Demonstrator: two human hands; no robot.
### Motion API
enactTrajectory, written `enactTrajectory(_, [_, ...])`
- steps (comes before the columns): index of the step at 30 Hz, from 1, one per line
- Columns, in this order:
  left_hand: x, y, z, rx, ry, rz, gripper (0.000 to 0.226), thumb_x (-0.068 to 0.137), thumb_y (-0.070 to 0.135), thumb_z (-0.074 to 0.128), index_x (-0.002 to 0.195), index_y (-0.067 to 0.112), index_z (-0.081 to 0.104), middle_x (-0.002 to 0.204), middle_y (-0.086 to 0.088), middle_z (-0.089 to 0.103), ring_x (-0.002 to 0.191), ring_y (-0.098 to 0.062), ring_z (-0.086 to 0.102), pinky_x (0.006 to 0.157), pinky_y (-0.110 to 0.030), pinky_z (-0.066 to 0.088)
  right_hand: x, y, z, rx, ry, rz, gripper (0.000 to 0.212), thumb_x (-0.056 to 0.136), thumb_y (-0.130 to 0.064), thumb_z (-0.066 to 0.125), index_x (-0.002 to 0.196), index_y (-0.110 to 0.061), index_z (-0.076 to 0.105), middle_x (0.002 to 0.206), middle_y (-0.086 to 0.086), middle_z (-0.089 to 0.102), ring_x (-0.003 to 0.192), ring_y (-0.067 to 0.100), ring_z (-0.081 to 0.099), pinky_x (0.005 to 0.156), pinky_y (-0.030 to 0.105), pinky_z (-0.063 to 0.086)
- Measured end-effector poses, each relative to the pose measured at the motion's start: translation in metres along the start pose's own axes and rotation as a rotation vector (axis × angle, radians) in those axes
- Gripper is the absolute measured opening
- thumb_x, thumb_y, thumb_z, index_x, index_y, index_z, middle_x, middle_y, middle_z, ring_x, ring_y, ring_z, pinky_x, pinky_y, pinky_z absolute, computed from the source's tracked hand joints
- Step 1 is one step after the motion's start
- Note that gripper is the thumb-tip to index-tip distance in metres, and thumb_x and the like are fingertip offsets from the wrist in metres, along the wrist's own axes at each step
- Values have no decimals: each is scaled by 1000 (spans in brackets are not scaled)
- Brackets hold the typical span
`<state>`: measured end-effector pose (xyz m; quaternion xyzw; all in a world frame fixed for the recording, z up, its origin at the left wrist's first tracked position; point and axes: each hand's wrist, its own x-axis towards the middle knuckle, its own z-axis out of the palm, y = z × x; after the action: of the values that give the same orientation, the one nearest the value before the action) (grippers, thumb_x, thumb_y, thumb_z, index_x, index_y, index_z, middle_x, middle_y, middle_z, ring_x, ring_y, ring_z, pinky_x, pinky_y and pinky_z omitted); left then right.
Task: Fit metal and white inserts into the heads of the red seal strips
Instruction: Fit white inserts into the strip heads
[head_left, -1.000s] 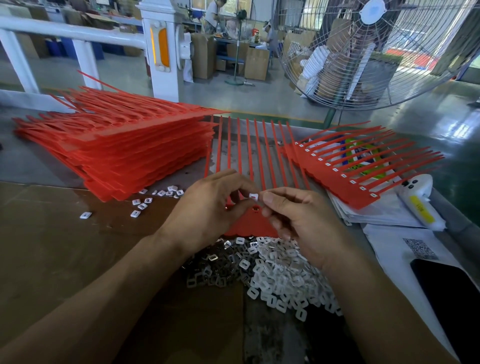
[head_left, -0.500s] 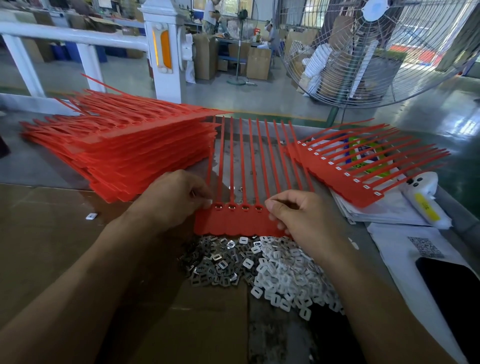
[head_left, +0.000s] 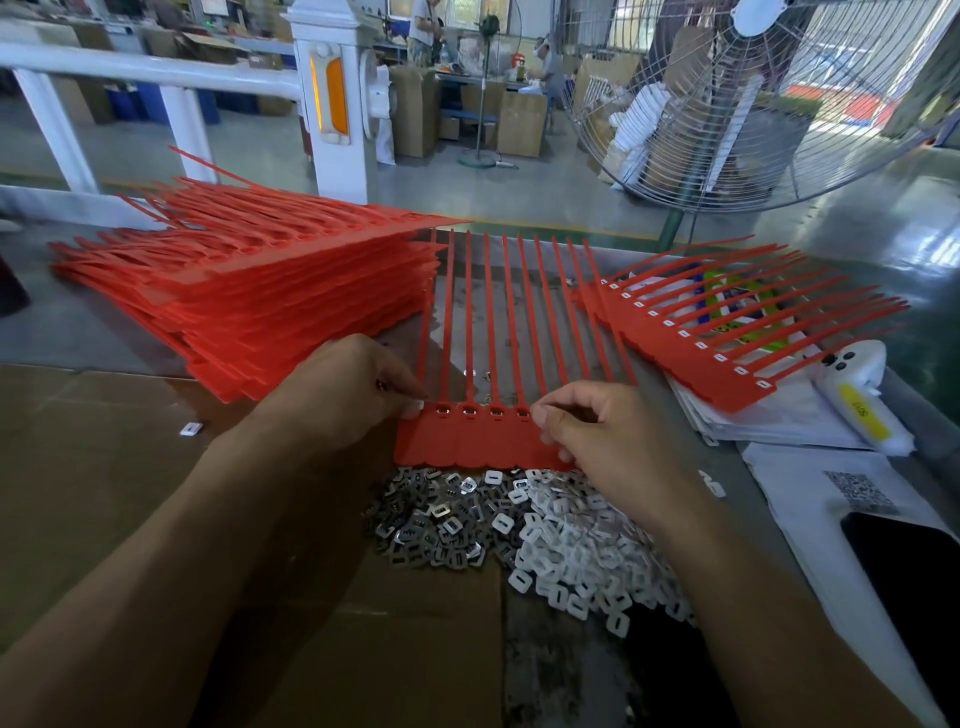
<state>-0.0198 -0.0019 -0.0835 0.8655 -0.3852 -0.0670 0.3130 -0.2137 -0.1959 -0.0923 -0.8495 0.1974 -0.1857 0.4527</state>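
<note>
Seal strip sheet (head_left: 483, 441): laid flat on the table, its tails pointing away, four heads seen fitted with metal inserts.
Left hand (head_left: 345, 395): fingers curled, a white insert pinched at the sheet's left corner.
Right hand (head_left: 597, 434): fingers curled onto the sheet's right end.
Loose inserts: metal pile (head_left: 436, 519) and white pile (head_left: 582, 551) heaped just below the sheet.
Red stack (head_left: 249, 301): piled to the left.

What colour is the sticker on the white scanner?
Yellow, on the scanner; the head view shows it.
</note>
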Motion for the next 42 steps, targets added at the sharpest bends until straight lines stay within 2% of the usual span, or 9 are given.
enactTrajectory(6, [1, -2, -3, -47, -25, -28, 18, 80, 25, 85, 80, 42, 79, 85, 23, 74, 87, 3, 67, 86, -29, 53, -1, -1, 0, -44, -15, 0, 9, 98, -35, 68, 90, -36, 74, 79, -22, 73, 65, 18, 69, 49, 16, 50])
enactTrajectory(9, [2, -3, 2, -32, 55, -54, 22, 88, 29, 78, 69, 40, 74, 78, 21, 72, 82, 3, 65, 74, -26, 49, -1, 1, 0, -65, -22, -6, 9, 97, -37, 68, 90, -37, 73, 81, -27, 72, 71, -4, 67, 63, 21, 47])
enactTrajectory(11, [2, -2, 6, -6, 92, -79, 18, 88, 34, 76, 71, 34, 74, 75, 17, 70, 78, 0, 63, 69, -27, 48, -1, 1, 1, -61, -26, -7, 9, 97, -36, 68, 90, -38, 73, 81, -28, 71, 73, -10, 66, 70, 21, 44])
enactTrajectory(13, [2, -1, 10, 23, 109, -98, 15, 87, 37, 77, 75, 30, 75, 78, 14, 69, 80, -7, 63, 71, -32, 50, -1, 2, 1, -54, -27, -4, 9, 97, -35, 69, 90, -38, 73, 82, -27, 72, 73, -10, 66, 70, 21, 45])
enactTrajectory(17, [1, -2, 13, 21, 106, -155, 15, 83, 40, 81, 73, 30, 75, 80, 12, 68, 79, -7, 60, 68, -32, 47, -1, 1, 1, -59, -26, -10, 9, 97, -35, 68, 90, -37, 73, 83, -26, 72, 73, -5, 67, 69, 22, 47])
enactTrajectory(21, [2, 0, 14, 5, 94, -185, 13, 81, 37, 83, 73, 29, 76, 81, 14, 67, 81, -7, 60, 69, -31, 46, -1, -1, 2, -76, -33, 1, 9, 98, -36, 67, 92, -36, 73, 83, -26, 72, 71, 8, 70, 61, 31, 57])
enactTrajectory(26, [4, 4, 15, 8, 90, -227, 16, 79, 33, 85, 70, 26, 74, 77, 11, 65, 74, -5, 57, 59, -26, 40, 0, -3, 2, -87, -54, 3, 8, 98, -34, 67, 95, -33, 75, 85, -28, 71, 78, -8, 67, 69, 19, 48])
enactTrajectory(33, [4, 11, 16, 114, 91, -256, 19, 81, 37, 82, 72, 25, 71, 80, 6, 67, 83, -21, 63, 76, -37, 51, -1, -3, 1, -74, -19, -3, 9, 99, -33, 67, 95, -36, 75, 84, -29, 70, 74, -8, 66, 66, 18, 45])
enactTrajectory(42, [-6, 14, 17, 111, 164, -191, 16, 87, 39, 76, 78, 27, 72, 83, 8, 66, 83, -18, 61, 70, -34, 46, -4, -10, -2, 59, 81, -32, 13, 100, -35, 64, 94, -37, 76, 80, -17, 74, 65, 0, 68, 59, 17, 48])
